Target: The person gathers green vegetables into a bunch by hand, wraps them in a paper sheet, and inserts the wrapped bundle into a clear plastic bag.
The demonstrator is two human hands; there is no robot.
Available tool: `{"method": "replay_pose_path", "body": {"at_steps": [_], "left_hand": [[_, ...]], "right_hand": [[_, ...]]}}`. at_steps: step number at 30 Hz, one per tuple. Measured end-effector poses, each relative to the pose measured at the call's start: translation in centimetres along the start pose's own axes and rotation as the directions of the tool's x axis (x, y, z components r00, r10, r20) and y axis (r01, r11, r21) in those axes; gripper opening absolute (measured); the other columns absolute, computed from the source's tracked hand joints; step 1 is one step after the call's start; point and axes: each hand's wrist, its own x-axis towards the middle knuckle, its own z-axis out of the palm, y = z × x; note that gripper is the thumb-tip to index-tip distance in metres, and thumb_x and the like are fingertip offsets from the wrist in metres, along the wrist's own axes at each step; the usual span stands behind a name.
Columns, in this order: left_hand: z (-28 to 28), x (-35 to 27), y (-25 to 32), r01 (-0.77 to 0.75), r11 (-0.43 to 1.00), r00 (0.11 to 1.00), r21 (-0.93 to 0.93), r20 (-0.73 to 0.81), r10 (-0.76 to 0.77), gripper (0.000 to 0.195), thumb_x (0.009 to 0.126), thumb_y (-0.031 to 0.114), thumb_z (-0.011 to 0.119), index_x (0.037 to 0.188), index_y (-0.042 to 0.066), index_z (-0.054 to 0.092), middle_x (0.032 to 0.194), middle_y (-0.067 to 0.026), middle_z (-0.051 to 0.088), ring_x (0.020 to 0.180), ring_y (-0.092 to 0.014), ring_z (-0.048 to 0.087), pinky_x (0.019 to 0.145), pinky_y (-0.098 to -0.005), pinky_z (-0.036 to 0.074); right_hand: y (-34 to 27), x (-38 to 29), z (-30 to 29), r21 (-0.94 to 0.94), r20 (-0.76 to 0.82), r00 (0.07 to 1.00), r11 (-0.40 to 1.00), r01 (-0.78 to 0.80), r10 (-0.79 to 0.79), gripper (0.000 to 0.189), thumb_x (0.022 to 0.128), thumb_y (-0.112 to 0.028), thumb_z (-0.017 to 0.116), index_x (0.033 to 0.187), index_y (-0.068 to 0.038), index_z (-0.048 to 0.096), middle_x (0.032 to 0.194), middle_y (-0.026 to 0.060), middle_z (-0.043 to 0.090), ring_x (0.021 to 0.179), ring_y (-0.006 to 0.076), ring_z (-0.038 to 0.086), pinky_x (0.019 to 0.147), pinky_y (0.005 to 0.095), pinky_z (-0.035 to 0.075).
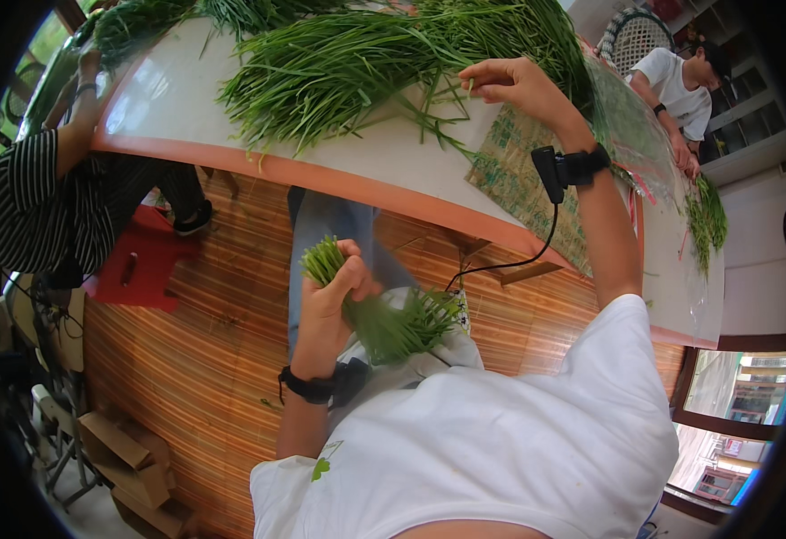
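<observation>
Down near my lap, my left hand (342,276) grips a bunch of garlic chives (403,327). The pale stem ends poke out above the fist and the blurred leaves hang over my white shirt. Up over the table (157,101), my right hand (517,84) pinches what looks like a single thin chive stalk (470,87) between thumb and fingertips. Just beside it lies a large loose heap of garlic chives (339,74), a few stray blades trailing toward the table edge. Below my right forearm is a green-and-tan patterned sheet (528,178).
A black cable (551,236) runs from my right wrist strap. Clear plastic (635,135) lies right of the heap. A co-worker (669,87) handles more chives (706,215) at right. Someone in stripes (36,168) sits left, near a red plastic stool (137,259). Cardboard boxes (127,465) stand lower left.
</observation>
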Motion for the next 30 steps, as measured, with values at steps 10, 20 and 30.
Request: {"method": "replay_pose_path", "body": {"at_steps": [10, 20, 30], "left_hand": [[-0.2, 0.2, 0.0, -0.131, 0.989, 0.991, -0.070, -0.034, 0.129, 0.017, 0.091, 0.023, 0.060, 0.092, 0.010, 0.049, 0.070, 0.0027, 0.042, 0.061, -0.008, 0.042, 0.066, -0.0280, 0.044], [1.1, 1.0, -1.2, -0.365, 0.925, 0.929, -0.102, -0.095, 0.356, 0.021, 0.094, 0.028, 0.055, 0.089, 0.010, 0.045, 0.076, 0.0020, 0.043, 0.067, -0.008, 0.043, 0.068, -0.0236, 0.043], [1.6, 1.0, -1.1, -0.313, 0.950, 0.838, -0.004, -0.472, 0.274, 0.021, 0.095, 0.024, 0.053, 0.082, 0.008, 0.047, 0.073, 0.0004, 0.050, 0.065, -0.008, 0.047, 0.070, -0.0263, 0.047]], "right_hand": [[-7.0, -0.1, 0.3, 0.511, -0.397, 0.912, 0.802, 0.310, -0.100, 0.020, 0.092, -0.023, 0.057, 0.100, -0.007, 0.063, 0.074, -0.0007, 0.059, 0.069, 0.0074, 0.053, 0.064, 0.0245, 0.045], [-15.2, -10.1, 17.3, 0.002, -0.296, 0.919, 0.962, 0.274, -0.261, 0.027, 0.077, -0.002, 0.062, 0.103, -0.002, 0.065, 0.078, 0.0063, 0.058, 0.069, 0.0210, 0.056, 0.058, 0.0280, 0.049], [-10.1, -8.6, 13.9, -0.237, -0.201, 0.934, 0.940, 0.246, -0.295, 0.022, 0.074, -0.003, 0.062, 0.095, -0.008, 0.067, 0.083, 0.0052, 0.061, 0.079, 0.0247, 0.057, 0.071, 0.0350, 0.047]]}}
